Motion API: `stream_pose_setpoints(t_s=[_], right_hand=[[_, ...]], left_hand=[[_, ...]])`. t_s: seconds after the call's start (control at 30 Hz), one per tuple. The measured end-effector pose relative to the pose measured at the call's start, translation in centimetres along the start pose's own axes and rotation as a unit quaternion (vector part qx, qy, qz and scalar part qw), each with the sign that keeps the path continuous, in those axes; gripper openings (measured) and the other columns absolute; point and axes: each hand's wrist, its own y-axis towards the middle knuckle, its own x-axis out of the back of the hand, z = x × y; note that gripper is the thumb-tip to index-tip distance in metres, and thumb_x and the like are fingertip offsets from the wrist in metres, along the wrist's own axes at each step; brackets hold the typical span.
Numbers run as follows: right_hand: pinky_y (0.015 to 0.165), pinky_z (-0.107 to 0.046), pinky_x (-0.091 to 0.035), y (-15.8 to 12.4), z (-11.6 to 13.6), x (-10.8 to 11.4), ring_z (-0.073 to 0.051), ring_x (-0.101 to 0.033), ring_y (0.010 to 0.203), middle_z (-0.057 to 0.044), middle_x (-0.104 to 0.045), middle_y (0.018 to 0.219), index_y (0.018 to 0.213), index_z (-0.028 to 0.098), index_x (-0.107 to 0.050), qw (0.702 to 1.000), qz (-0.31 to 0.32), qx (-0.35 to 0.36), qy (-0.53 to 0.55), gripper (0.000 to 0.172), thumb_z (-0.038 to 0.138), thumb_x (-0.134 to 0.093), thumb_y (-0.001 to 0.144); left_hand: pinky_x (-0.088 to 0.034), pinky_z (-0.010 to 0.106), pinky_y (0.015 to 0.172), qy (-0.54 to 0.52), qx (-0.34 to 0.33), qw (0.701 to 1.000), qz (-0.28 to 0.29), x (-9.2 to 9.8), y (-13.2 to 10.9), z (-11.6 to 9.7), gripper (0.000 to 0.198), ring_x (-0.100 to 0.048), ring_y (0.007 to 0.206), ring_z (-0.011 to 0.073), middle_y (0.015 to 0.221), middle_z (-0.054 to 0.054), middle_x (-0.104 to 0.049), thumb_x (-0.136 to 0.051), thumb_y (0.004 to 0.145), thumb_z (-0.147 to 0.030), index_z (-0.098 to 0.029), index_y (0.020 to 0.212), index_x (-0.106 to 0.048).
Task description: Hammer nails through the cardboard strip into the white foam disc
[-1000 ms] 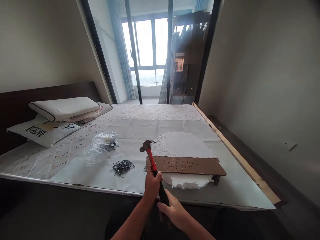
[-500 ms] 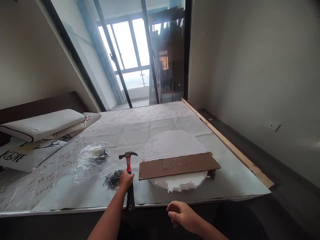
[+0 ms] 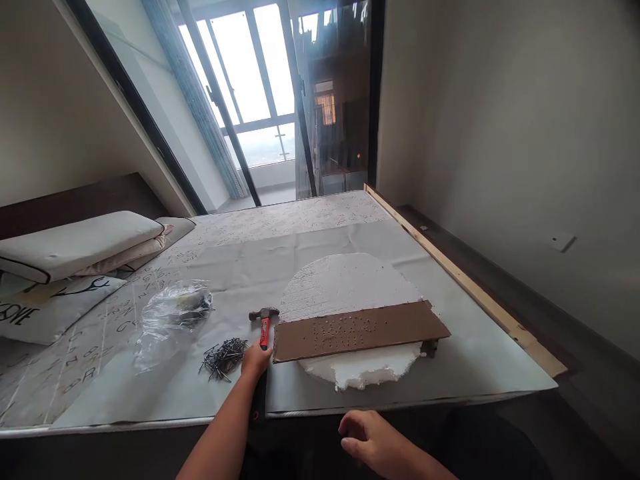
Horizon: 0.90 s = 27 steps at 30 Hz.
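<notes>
My left hand (image 3: pixel 256 360) is closed around the handle of a claw hammer (image 3: pixel 265 330) with a red and black grip. The hammer's head points up and away, just left of a brown board (image 3: pixel 295 341). That board lies across a round white foam slab (image 3: pixel 345 283) with a ragged near edge, and many small marks or nail heads dot its middle. Left of the hammer sits a pile of dark nails (image 3: pixel 224 359). My right hand (image 3: pixel 367 437) hovers in front of the bed's near edge, fingers loosely curled, thumb apart, with nothing visible in it.
A grey sheet (image 3: pixel 250 267) covers much of the mattress. On it lies a clear plastic bag (image 3: pixel 175 320) with dark contents. Pillows (image 3: pixel 85 243) are stacked at the left. A wooden rail (image 3: pixel 450 287) runs along the right side, and glass doors stand beyond.
My left hand has shifted slightly right with the hammer, whose head is now closer to the board. My right hand stays in nearly the same place. The view has tilted a little.
</notes>
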Motion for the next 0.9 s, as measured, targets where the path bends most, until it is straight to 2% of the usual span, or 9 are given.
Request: stream_pose_setpoints(t_s=[0.17,0.37,0.43,0.53,0.63,0.7,0.77,0.8,0.9], right_hand=[[0.053,-0.020,-0.039,-0.3,0.2,0.2,-0.011,-0.055,0.058,0.000,-0.061,0.068,0.088,0.016,-0.064,0.999,0.025,0.000,-0.048,0.019,0.027,-0.055,0.074],[0.053,-0.019,-0.039,0.1,0.5,0.3,-0.012,-0.057,0.062,-0.002,-0.066,0.073,0.093,0.017,-0.065,0.995,0.029,-0.002,-0.093,0.024,0.026,-0.056,0.073],[0.053,-0.019,-0.039,0.1,0.6,0.2,-0.013,-0.057,0.062,-0.002,-0.066,0.073,0.093,0.017,-0.066,0.994,0.029,0.002,-0.103,0.024,0.026,-0.055,0.073],[0.056,-0.019,-0.040,-0.4,1.7,0.9,-0.013,-0.057,0.066,-0.002,-0.066,0.076,0.089,0.018,-0.067,0.989,0.009,0.027,-0.143,0.020,0.024,-0.056,0.073],[0.061,-0.019,-0.041,-1.0,4.2,3.2,-0.012,-0.056,0.069,-0.001,-0.063,0.077,0.081,0.019,-0.066,0.973,-0.040,0.092,-0.208,0.013,0.021,-0.055,0.075],[0.062,-0.019,-0.041,-0.8,6.1,5.9,-0.012,-0.056,0.069,-0.001,-0.062,0.078,0.082,0.019,-0.064,0.948,-0.091,0.121,-0.279,0.012,0.021,-0.053,0.078],[0.061,-0.019,-0.040,0.5,7.7,8.8,-0.011,-0.056,0.068,-0.002,-0.062,0.079,0.081,0.017,-0.063,0.905,-0.140,0.115,-0.385,0.014,0.018,-0.049,0.082],[0.062,-0.019,-0.040,1.5,8.3,10.3,-0.012,-0.056,0.069,-0.003,-0.063,0.080,0.082,0.017,-0.062,0.873,-0.156,0.099,-0.451,0.015,0.017,-0.047,0.083],[0.060,-0.022,-0.037,5.1,9.1,13.5,-0.014,-0.057,0.073,-0.007,-0.065,0.086,0.083,0.015,-0.063,0.838,-0.151,0.070,-0.519,0.018,0.014,-0.045,0.083]], left_hand=[[-0.044,0.032,0.072,0.108,0.006,0.994,0.023,0.4,-0.1,-0.1,0.032,-0.062,0.090,0.0274,0.097,0.016,-0.066,-0.043,0.079,-0.033,-0.016,0.100,-0.061],[-0.045,0.037,0.072,0.132,-0.011,0.991,0.037,1.5,0.0,-1.0,0.034,-0.061,0.091,0.0308,0.100,0.017,-0.065,-0.044,0.080,-0.035,-0.015,0.100,-0.061],[-0.045,0.037,0.073,0.118,-0.028,0.992,0.017,2.4,-0.3,-1.5,0.032,-0.060,0.090,0.0296,0.100,0.016,-0.064,-0.043,0.080,-0.032,-0.015,0.100,-0.062],[-0.045,0.033,0.076,0.012,-0.085,0.993,-0.084,4.0,-1.6,-3.3,0.033,-0.060,0.089,0.0236,0.100,0.012,-0.063,-0.038,0.082,-0.027,-0.016,0.103,-0.061],[-0.045,0.032,0.082,-0.136,-0.166,0.957,-0.194,4.6,-4.4,-6.1,0.035,-0.058,0.092,0.0211,0.104,0.009,-0.061,-0.041,0.079,-0.026,-0.017,0.106,-0.060],[-0.043,0.035,0.088,-0.182,-0.214,0.932,-0.227,4.3,-6.6,-8.2,0.034,-0.055,0.099,0.0226,0.105,0.009,-0.059,-0.044,0.077,-0.026,-0.017,0.106,-0.061],[-0.043,0.036,0.089,-0.194,-0.249,0.922,-0.224,3.7,-8.3,-9.9,0.032,-0.054,0.099,0.0227,0.103,0.008,-0.059,-0.046,0.076,-0.023,-0.018,0.102,-0.063],[-0.043,0.037,0.088,-0.191,-0.264,0.921,-0.215,3.4,-8.9,-10.6,0.030,-0.054,0.097,0.0224,0.101,0.008,-0.060,-0.047,0.075,-0.021,-0.018,0.100,-0.064],[-0.045,0.036,0.082,-0.169,-0.303,0.918,-0.194,2.7,-9.7,-11.7,0.028,-0.055,0.090,0.0213,0.093,0.007,-0.060,-0.047,0.075,-0.015,-0.018,0.095,-0.066]])
